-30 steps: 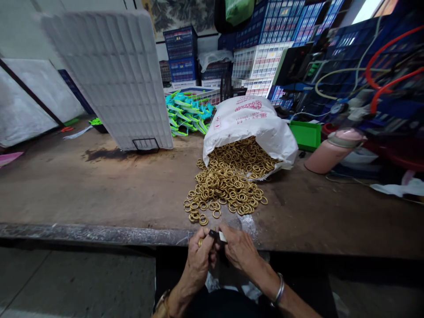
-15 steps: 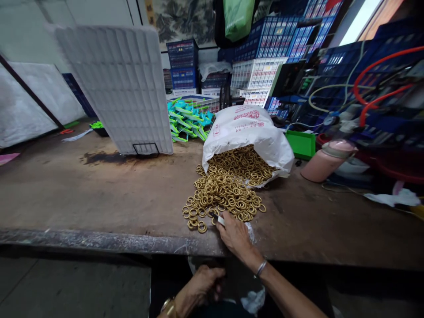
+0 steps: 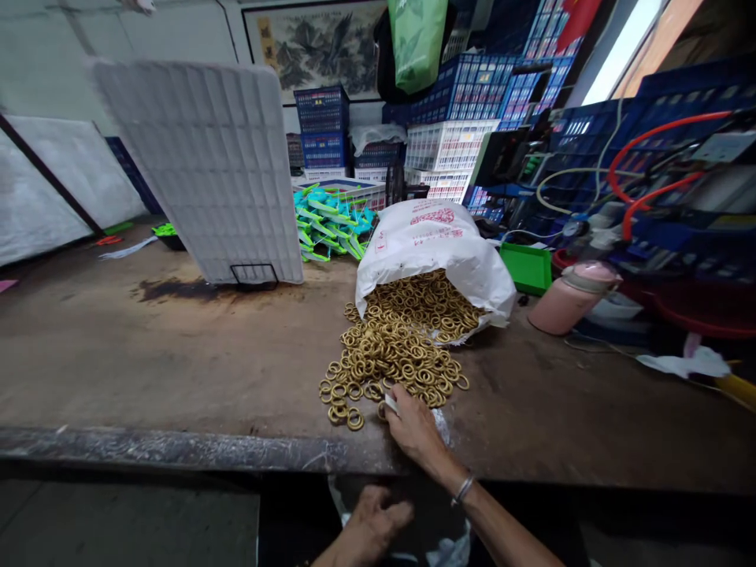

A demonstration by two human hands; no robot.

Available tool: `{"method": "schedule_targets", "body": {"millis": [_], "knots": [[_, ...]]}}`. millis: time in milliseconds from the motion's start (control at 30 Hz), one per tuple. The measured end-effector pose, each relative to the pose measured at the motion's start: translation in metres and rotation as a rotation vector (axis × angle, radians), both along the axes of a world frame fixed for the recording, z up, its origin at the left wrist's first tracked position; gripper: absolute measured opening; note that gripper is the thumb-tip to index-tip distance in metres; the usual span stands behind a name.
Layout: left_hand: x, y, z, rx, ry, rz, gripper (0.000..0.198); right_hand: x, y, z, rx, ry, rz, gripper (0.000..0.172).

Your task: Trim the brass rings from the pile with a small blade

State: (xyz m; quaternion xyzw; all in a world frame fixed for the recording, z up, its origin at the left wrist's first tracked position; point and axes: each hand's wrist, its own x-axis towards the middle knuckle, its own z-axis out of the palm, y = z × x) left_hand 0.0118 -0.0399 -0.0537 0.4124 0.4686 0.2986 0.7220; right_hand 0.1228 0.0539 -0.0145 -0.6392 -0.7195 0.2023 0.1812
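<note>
My right hand (image 3: pixel 415 428) rests at the front edge of a pile of brass-coloured rings (image 3: pixel 407 358) on the table. Its fingers are closed on a small white-handled tool (image 3: pixel 390 402); the tool's tip is among the nearest rings. Rings spill from the mouth of a white woven sack (image 3: pixel 434 228) with red print, lying on its side. My left hand (image 3: pixel 373 521) is below the table edge, slightly blurred, its fingers curled and its thumb pointing right. Whatever it may hold is hidden. Under it there is whitish plastic, partly in shadow.
On the wooden table (image 3: pixel 194 354), a white ribbed panel (image 3: pixel 218 165) stands upright at the left. Behind are green and turquoise pieces (image 3: pixel 331 220). A green tray (image 3: pixel 525 268) and pink bottle (image 3: pixel 572 299) stand right of the sack. Stacked crates (image 3: pixel 452 146) fill the back.
The view has tilted slightly up and turned right. My left hand has changed its pose below the table edge. My right hand stays at the rings, the tool's dark tip now less visible.
</note>
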Motion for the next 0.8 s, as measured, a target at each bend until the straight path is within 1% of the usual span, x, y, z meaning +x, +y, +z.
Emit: {"method": "schedule_targets", "body": {"millis": [33,67,167,233,267,300,400,500,600,700,800], "knots": [[0.000,-0.003,0.005,0.015,-0.005,0.011,0.021,0.002,-0.002,0.000,-0.003,0.110,0.000,0.008],[0.001,-0.004,0.011,0.011,-0.015,0.067,0.024,0.004,-0.004,0.000,-0.012,0.227,-0.008,0.006],[0.001,0.002,0.030,0.036,0.013,0.339,0.034,0.006,-0.013,0.003,-0.102,0.528,-0.040,0.009],[0.001,0.011,0.043,0.090,0.018,0.496,0.040,0.005,-0.020,0.007,-0.179,0.657,-0.039,0.010],[0.001,0.016,0.048,0.104,-0.002,0.553,0.043,0.003,-0.023,0.009,-0.206,0.700,-0.038,0.011],[0.001,0.020,0.053,0.118,-0.024,0.583,0.044,0.002,-0.026,0.010,-0.222,0.731,-0.036,0.013],[0.000,0.030,0.057,0.136,-0.060,0.577,0.040,0.000,-0.033,0.010,-0.239,0.780,-0.009,0.016],[-0.003,0.032,0.050,0.125,-0.073,0.585,0.034,0.001,-0.036,0.007,-0.276,0.832,0.022,0.015],[-0.007,0.030,0.042,0.121,-0.084,0.612,0.033,0.003,-0.036,0.006,-0.289,0.867,-0.001,0.013],[-0.009,0.029,0.040,0.111,-0.101,0.512,0.031,0.004,-0.036,0.008,-0.280,0.864,0.056,0.014],[-0.009,0.029,0.043,0.127,-0.099,0.444,0.031,0.004,-0.035,0.008,-0.264,0.845,0.108,0.017]]}}
